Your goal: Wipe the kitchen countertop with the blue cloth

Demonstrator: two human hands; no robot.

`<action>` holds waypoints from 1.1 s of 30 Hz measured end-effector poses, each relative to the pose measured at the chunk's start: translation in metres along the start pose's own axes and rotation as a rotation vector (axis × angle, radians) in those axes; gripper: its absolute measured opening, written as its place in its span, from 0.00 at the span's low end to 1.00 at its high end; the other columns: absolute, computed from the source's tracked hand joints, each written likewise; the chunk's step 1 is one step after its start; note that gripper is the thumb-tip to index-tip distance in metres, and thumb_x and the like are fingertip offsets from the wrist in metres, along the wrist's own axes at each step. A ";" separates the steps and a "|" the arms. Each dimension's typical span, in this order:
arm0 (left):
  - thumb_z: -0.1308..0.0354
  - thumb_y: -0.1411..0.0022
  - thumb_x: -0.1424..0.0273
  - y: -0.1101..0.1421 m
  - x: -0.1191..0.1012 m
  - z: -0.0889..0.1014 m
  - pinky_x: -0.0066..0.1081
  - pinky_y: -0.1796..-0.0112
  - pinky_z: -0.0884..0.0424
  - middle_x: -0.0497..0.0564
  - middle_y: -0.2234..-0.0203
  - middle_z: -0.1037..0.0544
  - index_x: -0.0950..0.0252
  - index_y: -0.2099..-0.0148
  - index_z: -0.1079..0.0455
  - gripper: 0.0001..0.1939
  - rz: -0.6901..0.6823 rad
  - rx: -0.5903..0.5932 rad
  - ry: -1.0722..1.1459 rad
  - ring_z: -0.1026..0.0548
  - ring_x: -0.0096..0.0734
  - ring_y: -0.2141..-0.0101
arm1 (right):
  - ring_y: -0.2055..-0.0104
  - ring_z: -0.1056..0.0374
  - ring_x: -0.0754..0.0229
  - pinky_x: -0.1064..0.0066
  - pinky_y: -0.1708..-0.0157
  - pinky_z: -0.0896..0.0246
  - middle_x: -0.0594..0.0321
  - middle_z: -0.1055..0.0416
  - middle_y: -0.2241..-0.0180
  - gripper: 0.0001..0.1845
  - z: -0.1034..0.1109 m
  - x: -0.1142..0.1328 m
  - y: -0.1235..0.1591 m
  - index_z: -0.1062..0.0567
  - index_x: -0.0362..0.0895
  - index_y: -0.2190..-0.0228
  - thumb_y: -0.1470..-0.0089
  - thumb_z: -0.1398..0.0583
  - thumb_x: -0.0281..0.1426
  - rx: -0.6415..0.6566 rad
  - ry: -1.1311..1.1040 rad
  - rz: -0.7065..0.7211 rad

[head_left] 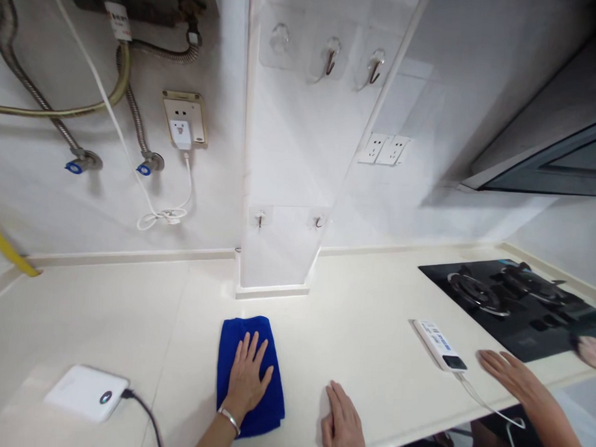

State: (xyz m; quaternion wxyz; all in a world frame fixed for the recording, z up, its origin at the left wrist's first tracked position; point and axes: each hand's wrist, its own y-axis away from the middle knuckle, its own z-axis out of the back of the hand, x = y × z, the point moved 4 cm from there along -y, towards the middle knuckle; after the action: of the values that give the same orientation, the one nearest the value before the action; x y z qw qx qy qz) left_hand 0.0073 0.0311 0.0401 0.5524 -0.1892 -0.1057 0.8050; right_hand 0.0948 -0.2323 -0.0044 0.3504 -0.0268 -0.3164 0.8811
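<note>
My left hand (246, 378), with a silver bracelet at the wrist, lies flat with its fingers spread on a folded blue cloth (235, 342) on the cream countertop (373, 317). My right hand (342, 424) rests flat on the bare counter just right of the cloth, near the front edge, holding nothing. Only its fingers and back show above the bottom of the picture.
Another person's hand (512, 374) reaches in from the right beside a white slim device (438, 346) with a cable. A black gas hob (515, 299) is set in the counter at right. A white box (87, 392) with a cable sits front left. A white pillar (277, 249) stands behind the cloth.
</note>
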 end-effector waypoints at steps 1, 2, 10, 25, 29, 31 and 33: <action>0.52 0.33 0.59 -0.001 0.010 0.003 0.54 0.37 0.37 0.53 0.31 0.47 0.53 0.30 0.53 0.32 0.016 0.004 -0.002 0.49 0.48 0.32 | 0.39 0.37 0.48 0.51 0.47 0.30 0.53 0.35 0.40 0.31 0.000 0.000 0.001 0.46 0.47 0.36 0.40 0.50 0.31 0.003 0.000 0.003; 0.52 0.33 0.58 -0.002 0.021 0.007 0.54 0.37 0.37 0.53 0.31 0.46 0.53 0.30 0.52 0.31 0.045 0.005 -0.006 0.49 0.49 0.32 | 0.39 0.37 0.48 0.51 0.47 0.30 0.53 0.35 0.40 0.31 0.000 -0.001 0.001 0.45 0.47 0.36 0.40 0.50 0.31 0.005 -0.002 0.004; 0.51 0.34 0.54 -0.020 0.106 0.023 0.57 0.36 0.40 0.56 0.33 0.42 0.57 0.33 0.44 0.30 0.141 0.024 0.001 0.48 0.51 0.32 | 0.37 0.41 0.49 0.50 0.42 0.35 0.52 0.37 0.39 0.30 -0.002 -0.001 0.002 0.43 0.45 0.37 0.41 0.49 0.29 0.063 -0.034 -0.052; 0.55 0.33 0.56 0.006 0.070 0.029 0.59 0.34 0.47 0.59 0.30 0.50 0.61 0.30 0.51 0.32 0.227 0.095 -0.027 0.55 0.52 0.30 | 0.34 0.48 0.51 0.52 0.37 0.45 0.50 0.41 0.37 0.31 0.017 0.005 -0.006 0.44 0.40 0.38 0.43 0.50 0.26 0.191 -0.024 -0.080; 0.56 0.32 0.56 0.029 0.041 0.035 0.59 0.34 0.47 0.60 0.30 0.52 0.62 0.30 0.53 0.33 0.251 0.123 -0.061 0.57 0.53 0.30 | 0.33 0.49 0.51 0.52 0.36 0.47 0.49 0.42 0.36 0.31 0.020 0.006 -0.007 0.44 0.39 0.38 0.43 0.50 0.26 0.219 -0.020 -0.075; 0.55 0.32 0.56 0.039 0.026 0.037 0.59 0.34 0.47 0.60 0.30 0.53 0.62 0.30 0.54 0.33 0.254 0.138 -0.071 0.59 0.53 0.30 | 0.33 0.50 0.50 0.52 0.36 0.49 0.49 0.43 0.36 0.32 0.022 0.008 -0.008 0.45 0.38 0.37 0.43 0.50 0.27 0.242 -0.024 -0.077; 0.54 0.33 0.57 0.048 0.010 0.039 0.59 0.34 0.47 0.60 0.29 0.54 0.61 0.29 0.55 0.34 0.252 0.150 -0.076 0.60 0.53 0.30 | 0.32 0.52 0.50 0.52 0.35 0.50 0.49 0.44 0.35 0.34 0.025 0.010 -0.010 0.46 0.38 0.37 0.44 0.49 0.27 0.270 -0.029 -0.085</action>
State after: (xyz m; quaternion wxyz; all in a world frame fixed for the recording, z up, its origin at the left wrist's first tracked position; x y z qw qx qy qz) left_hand -0.0529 0.0241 0.0551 0.4551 -0.1286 -0.0417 0.8801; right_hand 0.0867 -0.2341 0.0224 0.3830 0.0467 -0.2006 0.9005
